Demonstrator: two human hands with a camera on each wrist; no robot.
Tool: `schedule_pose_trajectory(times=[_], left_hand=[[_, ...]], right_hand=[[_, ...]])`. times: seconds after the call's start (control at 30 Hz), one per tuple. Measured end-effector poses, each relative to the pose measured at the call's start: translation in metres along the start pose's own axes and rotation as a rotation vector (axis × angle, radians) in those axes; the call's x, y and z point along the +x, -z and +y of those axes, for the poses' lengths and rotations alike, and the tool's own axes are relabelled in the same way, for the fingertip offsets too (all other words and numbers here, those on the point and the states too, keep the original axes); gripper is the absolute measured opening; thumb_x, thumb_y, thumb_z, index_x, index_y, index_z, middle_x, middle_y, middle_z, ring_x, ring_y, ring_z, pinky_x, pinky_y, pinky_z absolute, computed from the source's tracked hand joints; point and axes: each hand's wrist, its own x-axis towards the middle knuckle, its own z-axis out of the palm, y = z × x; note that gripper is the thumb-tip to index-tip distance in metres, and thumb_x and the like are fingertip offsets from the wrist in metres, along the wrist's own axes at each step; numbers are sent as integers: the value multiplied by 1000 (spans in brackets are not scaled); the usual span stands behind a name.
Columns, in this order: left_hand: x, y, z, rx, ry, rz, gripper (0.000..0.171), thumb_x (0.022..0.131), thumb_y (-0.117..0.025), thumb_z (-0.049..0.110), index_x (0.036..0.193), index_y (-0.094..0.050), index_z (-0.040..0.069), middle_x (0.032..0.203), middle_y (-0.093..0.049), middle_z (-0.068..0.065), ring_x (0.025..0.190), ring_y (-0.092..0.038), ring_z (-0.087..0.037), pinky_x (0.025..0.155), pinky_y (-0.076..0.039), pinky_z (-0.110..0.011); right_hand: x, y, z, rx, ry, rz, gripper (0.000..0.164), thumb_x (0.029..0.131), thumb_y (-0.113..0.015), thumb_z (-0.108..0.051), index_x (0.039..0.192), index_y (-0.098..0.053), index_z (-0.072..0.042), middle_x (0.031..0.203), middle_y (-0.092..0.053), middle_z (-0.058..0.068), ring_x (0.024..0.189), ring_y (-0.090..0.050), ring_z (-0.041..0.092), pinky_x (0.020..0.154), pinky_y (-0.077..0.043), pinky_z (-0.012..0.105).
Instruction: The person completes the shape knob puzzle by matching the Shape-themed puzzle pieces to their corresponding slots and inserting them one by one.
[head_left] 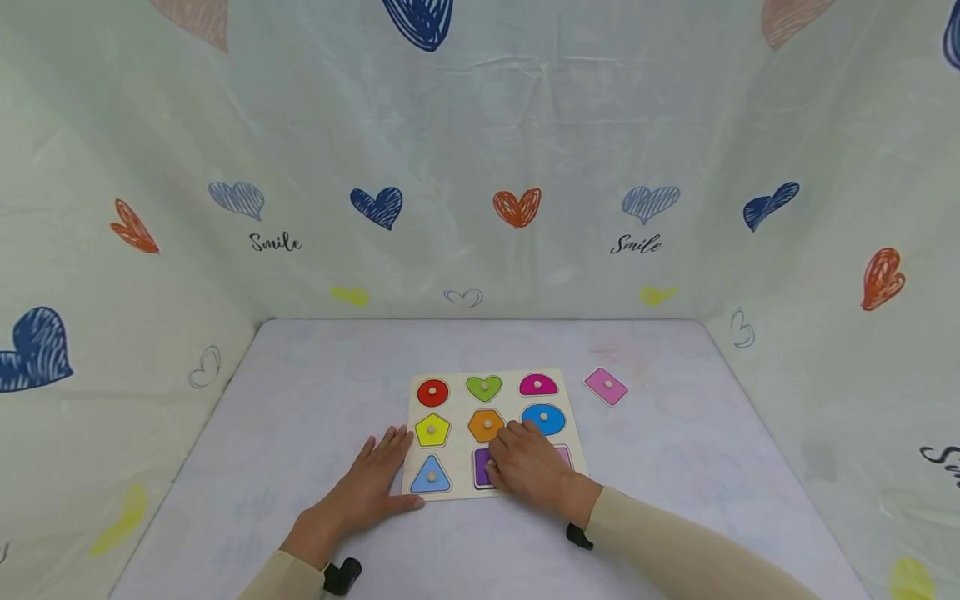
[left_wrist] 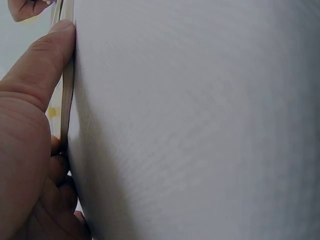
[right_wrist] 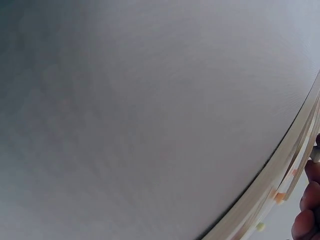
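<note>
A cream wooden shape puzzle board (head_left: 461, 467) lies on the table. My left hand (head_left: 367, 483) rests along its left edge, fingers extended and thumb at the near corner. In the left wrist view the thumb (left_wrist: 42, 62) touches the board's side. My right hand (head_left: 534, 468) is over the lower right of the board and pinches the knob of the purple square piece (head_left: 480, 471). The right wrist view shows the small knob (right_wrist: 315, 154) at the fingertips (right_wrist: 311, 197). This hand partly covers a pink rectangular spot (head_left: 565, 455) on the board.
A loose pink rectangle piece (head_left: 606, 387) with a knob lies right of the board. Sitting on the board are a red circle (head_left: 432, 386), a blue triangle (head_left: 430, 470), an orange hexagon (head_left: 484, 415) and several other knobbed shapes. A heart-printed curtain (head_left: 450, 142) surrounds the table.
</note>
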Motion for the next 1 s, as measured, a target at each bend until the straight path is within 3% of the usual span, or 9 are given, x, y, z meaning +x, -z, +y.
schedule_pose_trajectory(times=[0.47, 1.0], left_hand=[[0, -1, -2, 15, -24, 13, 110, 81, -88, 53, 166, -32, 10, 174, -30, -8, 164, -17, -30, 133, -12, -54], [0, -1, -2, 6, -22, 12, 110, 81, -88, 53, 166, -33, 11, 174, -30, -8, 164, -17, -30, 133, -12, -54]], right_hand=[[0, 0, -2, -13, 10, -21, 30, 104, -64, -44, 100, -69, -15, 89, -63, -3, 88, -54, 15, 75, -41, 29], [0, -2, -2, -19, 21, 14, 29, 102, -66, -43, 95, -68, -15, 85, -61, -3, 84, -53, 15, 72, -37, 27]])
